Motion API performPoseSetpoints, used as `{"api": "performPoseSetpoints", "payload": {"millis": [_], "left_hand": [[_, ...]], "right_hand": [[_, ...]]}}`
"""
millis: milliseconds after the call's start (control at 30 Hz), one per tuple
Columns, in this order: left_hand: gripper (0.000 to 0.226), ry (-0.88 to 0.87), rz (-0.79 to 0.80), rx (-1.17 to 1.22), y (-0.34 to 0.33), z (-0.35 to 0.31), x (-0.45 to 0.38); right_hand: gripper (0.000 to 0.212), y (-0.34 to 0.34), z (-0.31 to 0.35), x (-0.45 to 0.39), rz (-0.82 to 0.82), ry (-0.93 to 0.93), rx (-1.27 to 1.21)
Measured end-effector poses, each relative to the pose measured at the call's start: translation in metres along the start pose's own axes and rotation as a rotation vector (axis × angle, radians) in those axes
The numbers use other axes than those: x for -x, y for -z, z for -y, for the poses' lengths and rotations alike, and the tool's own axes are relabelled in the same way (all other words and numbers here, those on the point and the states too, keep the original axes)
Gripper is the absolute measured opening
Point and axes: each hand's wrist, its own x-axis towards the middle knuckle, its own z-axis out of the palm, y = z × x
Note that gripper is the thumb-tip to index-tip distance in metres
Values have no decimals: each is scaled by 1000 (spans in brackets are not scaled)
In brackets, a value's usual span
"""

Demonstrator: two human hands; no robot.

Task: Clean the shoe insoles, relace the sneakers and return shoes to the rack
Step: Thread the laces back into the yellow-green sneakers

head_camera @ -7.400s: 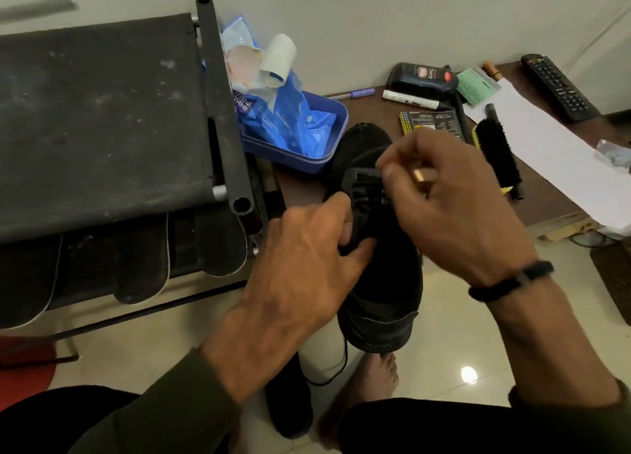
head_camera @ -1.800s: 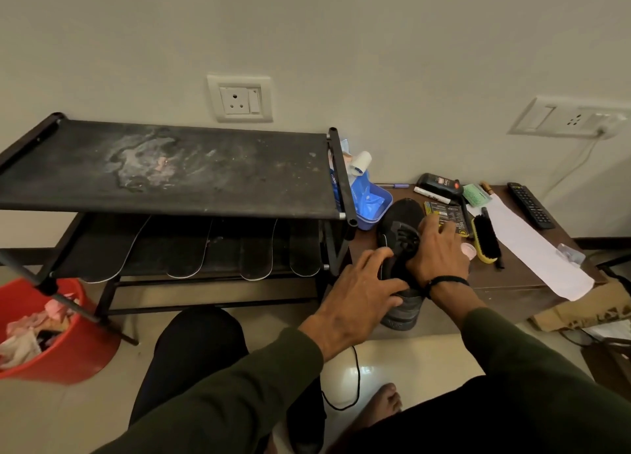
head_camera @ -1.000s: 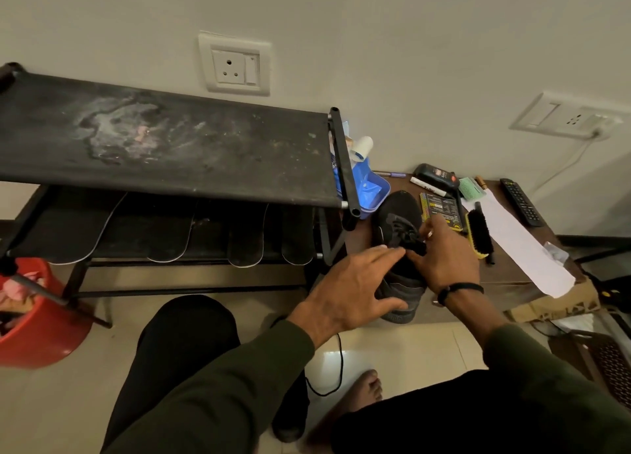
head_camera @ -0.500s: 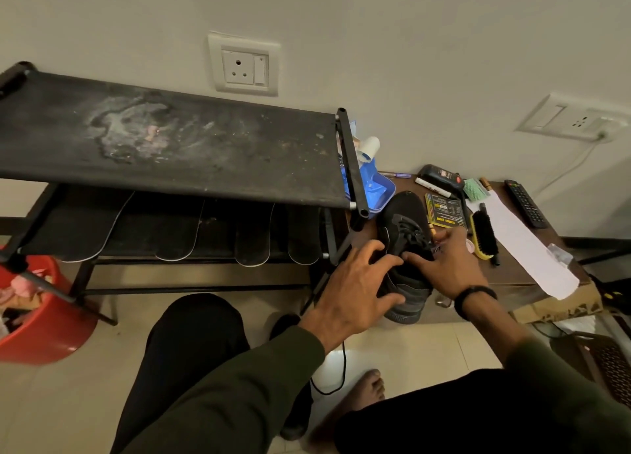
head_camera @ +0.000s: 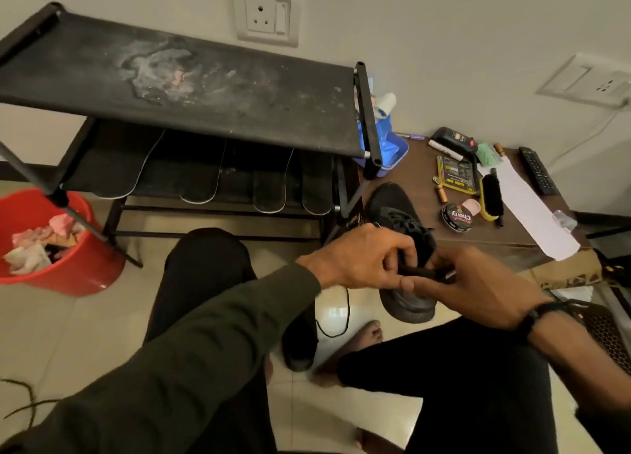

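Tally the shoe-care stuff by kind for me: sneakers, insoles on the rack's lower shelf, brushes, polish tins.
Sneakers: 2, the held sneaker and the floor sneaker
Insoles: 4
Brushes: 1
Polish tins: 1
Total: 8

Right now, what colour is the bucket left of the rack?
Red; the bucket shows clearly in the head view, with crumpled cloths inside.

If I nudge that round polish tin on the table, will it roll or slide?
The polish tin lies flat on its base, so it would probably slide, not roll. It looks low and squat, unlikely to tip. The brush lies close beside it and may get bumped.
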Motion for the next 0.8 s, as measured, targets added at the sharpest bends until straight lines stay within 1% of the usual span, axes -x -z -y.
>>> {"api": "performPoseSetpoints", "payload": {"millis": [67,133,200,233,267,300,367,467,500,533,567,600,700,800], "left_hand": [[23,103,141,305,11,-7,12],[20,186,260,523,27,-7,27],[16,241,320,668,41,0,39],[17,273,336,713,46,6,44],[18,315,347,709,49,12,46],[21,378,350,659,50,18,46],[29,555,340,440,45,37,41],[33,766,337,-151,25,75,30],[42,810,330,-313,15,85,29],[53,837,329,-390,3,93,29],[60,859,338,-403,-8,101,30],[62,865,363,-382,-20,108,33],[64,885,520,-314,-65,134,45],[63,857,664,-386,-116,159,65]], "right_hand": [[55,3,14,28,-35,29,39],[55,3,29,52,-47,55,76],[51,3,43,67,-32,65,104],[51,1,49,71,-21,68,113],[52,0,53,73,-16,62,117],[52,-3,56,75,-5,49,121],[50,-17,61,73,40,32,145],[49,-54,58,51,78,22,220],[47,-68,54,38,86,7,251],[47,-82,49,21,97,-15,271],[48,-97,44,1,109,-44,279],[51,-111,38,-19,131,-77,277],[54,-151,20,-73,199,-153,244],[53,-186,6,-113,273,-210,220]]}}
